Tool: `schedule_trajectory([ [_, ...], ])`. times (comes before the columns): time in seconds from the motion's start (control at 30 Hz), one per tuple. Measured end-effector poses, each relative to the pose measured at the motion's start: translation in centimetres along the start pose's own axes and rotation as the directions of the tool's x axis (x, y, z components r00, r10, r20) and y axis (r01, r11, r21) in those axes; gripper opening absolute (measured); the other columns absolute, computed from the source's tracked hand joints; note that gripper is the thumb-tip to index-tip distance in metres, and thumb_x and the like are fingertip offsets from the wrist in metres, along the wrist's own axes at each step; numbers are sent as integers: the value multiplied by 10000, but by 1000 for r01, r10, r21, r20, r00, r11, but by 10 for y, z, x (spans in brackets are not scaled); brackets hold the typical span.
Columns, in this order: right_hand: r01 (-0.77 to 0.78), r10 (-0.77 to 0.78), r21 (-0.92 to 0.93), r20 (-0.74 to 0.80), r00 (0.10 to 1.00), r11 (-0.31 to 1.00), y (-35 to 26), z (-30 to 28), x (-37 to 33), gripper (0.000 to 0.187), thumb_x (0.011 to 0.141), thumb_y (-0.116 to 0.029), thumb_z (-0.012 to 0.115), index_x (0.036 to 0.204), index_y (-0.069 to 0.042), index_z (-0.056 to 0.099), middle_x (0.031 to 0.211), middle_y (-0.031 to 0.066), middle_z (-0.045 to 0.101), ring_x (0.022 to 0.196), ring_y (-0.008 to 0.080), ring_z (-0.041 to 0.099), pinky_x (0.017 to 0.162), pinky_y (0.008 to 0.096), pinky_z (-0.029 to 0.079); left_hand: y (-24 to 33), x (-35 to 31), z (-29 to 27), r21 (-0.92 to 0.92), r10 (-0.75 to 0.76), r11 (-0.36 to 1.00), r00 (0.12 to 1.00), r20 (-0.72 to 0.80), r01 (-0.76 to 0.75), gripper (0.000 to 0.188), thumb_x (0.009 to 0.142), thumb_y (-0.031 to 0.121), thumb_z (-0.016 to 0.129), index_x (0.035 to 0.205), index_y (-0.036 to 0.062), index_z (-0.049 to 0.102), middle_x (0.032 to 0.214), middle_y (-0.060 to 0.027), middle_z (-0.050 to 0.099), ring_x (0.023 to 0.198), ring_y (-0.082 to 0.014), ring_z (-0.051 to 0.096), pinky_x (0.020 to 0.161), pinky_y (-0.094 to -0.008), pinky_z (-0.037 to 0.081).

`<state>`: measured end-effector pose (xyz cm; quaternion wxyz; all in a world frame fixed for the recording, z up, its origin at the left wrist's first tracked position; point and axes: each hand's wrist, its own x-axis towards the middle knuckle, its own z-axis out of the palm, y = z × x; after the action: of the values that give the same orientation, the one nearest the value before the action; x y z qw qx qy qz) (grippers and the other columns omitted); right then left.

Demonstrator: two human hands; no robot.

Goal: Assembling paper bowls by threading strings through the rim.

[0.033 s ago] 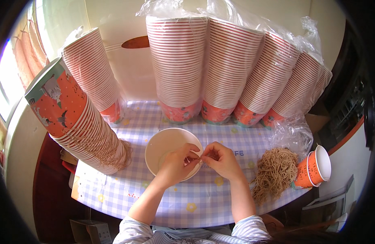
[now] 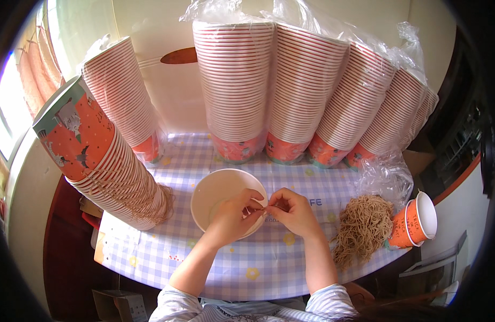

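A paper bucket (image 2: 209, 192) with a cream inside stands in the middle of the table, its mouth toward me. At its right rim my left hand (image 2: 229, 216) and my right hand (image 2: 294, 214) meet, fingertips pinched. Between them shows a short bit of pale string (image 2: 265, 211); the rest of it is hidden by the fingers. The left hand reaches across the bucket's mouth, while the right stays just outside the rim. A tangled heap of tan string (image 2: 363, 228) lies to the right of my right forearm.
On the left leans a tall stack of orange buckets (image 2: 105, 155) with tan strings hanging round it. Plastic-wrapped bucket stacks (image 2: 234, 80) line the back. Two nested orange cups (image 2: 412, 222) sit at the right edge of the checked tablecloth (image 2: 231, 273), by crumpled plastic (image 2: 387, 177).
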<state>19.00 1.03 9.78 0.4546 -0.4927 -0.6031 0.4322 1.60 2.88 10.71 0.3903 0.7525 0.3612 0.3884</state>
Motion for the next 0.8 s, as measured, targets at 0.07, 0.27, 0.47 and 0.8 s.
schedule_trajectory([
  [0.07, 16, -16, -5, 16, 1000, 1000, -4, -2, -1, 114, 765, -21, 643, 833, -27, 552, 695, -23, 559, 605, 31, 486, 536, 183, 401, -3, 0, -2, -5, -10, 1000, 1000, 13, 10, 252, 764, 56, 653, 983, 29, 531, 795, -73, 657, 701, -122, 617, 611, -236, 464],
  [0.27, 50, -51, 24, 53, 997, 998, -5, -5, -3, 106, 765, 3, 639, 849, -32, 585, 699, -33, 553, 610, 23, 492, 539, 171, 400, -10, 0, -1, -94, -29, 995, 999, 32, 32, 249, 774, 87, 652, 981, 45, 521, 779, -39, 654, 650, -90, 564, 584, -222, 436],
  [0.47, 107, -106, -11, 73, 992, 994, -11, -5, -3, 102, 751, -22, 667, 851, -16, 645, 748, 6, 591, 645, 53, 538, 567, 187, 430, -7, 0, -2, -91, -17, 996, 1000, 26, 19, 249, 780, 113, 648, 985, 59, 518, 767, -29, 655, 605, -95, 545, 563, -229, 435],
  [0.8, 120, -120, -139, 11, 993, 983, -12, -4, -2, 63, 772, -29, 641, 827, -3, 624, 743, 17, 580, 640, 66, 521, 566, 204, 422, -7, -1, -1, -148, -61, 987, 998, 15, 62, 216, 760, 125, 653, 939, 47, 562, 788, -53, 649, 665, -131, 591, 602, -259, 456],
])
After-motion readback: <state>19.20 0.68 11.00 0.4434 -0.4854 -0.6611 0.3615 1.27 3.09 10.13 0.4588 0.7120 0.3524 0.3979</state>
